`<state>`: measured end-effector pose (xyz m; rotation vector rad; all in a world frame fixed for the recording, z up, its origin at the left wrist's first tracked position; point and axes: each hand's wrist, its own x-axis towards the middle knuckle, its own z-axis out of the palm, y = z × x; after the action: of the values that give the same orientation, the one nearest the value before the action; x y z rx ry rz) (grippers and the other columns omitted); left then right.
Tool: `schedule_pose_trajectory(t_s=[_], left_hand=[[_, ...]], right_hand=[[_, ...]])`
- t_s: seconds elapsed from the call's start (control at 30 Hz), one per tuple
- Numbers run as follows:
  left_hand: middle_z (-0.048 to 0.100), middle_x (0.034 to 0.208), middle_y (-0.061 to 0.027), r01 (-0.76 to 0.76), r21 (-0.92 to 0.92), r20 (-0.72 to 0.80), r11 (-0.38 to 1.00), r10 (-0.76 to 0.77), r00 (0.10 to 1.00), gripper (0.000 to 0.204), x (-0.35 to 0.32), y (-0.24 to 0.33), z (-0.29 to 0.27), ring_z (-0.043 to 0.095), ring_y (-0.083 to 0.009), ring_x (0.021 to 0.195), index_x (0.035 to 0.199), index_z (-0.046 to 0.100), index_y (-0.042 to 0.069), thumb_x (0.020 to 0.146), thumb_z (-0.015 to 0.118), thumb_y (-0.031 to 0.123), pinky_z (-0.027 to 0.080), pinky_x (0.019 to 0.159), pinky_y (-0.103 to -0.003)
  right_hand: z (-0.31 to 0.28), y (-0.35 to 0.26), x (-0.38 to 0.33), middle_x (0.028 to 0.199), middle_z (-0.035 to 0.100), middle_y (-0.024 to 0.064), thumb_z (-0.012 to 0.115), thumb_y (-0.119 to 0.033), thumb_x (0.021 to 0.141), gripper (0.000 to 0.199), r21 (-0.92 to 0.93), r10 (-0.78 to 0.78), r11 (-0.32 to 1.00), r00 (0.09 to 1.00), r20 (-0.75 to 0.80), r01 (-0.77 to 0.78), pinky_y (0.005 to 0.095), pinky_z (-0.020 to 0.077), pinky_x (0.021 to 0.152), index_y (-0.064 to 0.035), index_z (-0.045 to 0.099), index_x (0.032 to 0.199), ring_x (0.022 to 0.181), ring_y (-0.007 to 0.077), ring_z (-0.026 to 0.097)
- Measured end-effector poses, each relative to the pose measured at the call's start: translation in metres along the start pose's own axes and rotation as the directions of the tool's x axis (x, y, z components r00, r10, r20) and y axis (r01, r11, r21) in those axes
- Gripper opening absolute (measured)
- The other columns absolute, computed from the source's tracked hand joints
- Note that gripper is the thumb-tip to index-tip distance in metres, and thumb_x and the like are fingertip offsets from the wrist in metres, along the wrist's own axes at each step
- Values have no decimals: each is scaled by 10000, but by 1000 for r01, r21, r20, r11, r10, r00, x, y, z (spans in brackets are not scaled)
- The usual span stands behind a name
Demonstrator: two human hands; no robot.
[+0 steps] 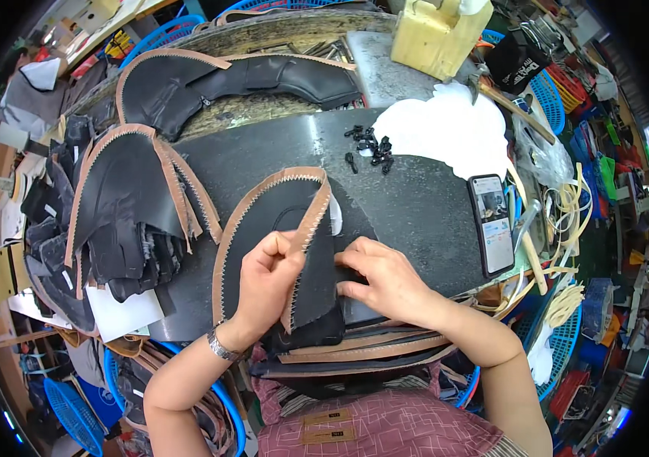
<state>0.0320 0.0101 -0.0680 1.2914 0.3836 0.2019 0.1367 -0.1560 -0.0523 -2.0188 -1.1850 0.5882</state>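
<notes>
A black leather piece (263, 217) with a brown zigzag-stitched edging lies in front of me, its right side folded up. My left hand (267, 282) is closed, pinching the raised edging strip. From the right, my right hand (385, 278) has its fingers bent around the piece's right edge, the tips partly hidden by the leather. A small white patch (336, 215) shows behind the fold. Against my body, several more brown-edged black pieces (370, 350) are stacked at the table's near edge.
Stitched black pieces (130, 198) are heaped at left; another long one (263, 75) lies at the back. Small black parts (370, 145) sit near a white sheet (446, 129). A phone (492, 225), a hammer (518, 110) and a yellowish block (438, 38) occupy the right side.
</notes>
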Motion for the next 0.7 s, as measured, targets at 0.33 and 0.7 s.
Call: schedule_pose_trajectory(t_s=[0.33, 0.7], left_hand=[[587, 1060, -180, -718, 527, 575, 455, 431, 696, 490, -3, 15, 22, 576, -337, 967, 1158, 511, 3, 678, 573, -74, 462, 841, -391], [474, 1164, -120, -425, 642, 459, 638, 124, 879, 162, -3, 6, 3, 497, -205, 880, 847, 621, 28, 696, 671, 62, 368, 870, -351]], right_hand=[[0, -1, 5, 832, 602, 125, 612, -141, 735, 150, 82, 93, 992, 992, 85, -100, 387, 435, 761, -20, 651, 816, 860, 293, 544], [1, -14, -26, 829, 601, 115, 725, -26, 647, 214, -56, -252, 967, 898, -361, 248, 336, 472, 646, -16, 616, 830, 745, 276, 585]])
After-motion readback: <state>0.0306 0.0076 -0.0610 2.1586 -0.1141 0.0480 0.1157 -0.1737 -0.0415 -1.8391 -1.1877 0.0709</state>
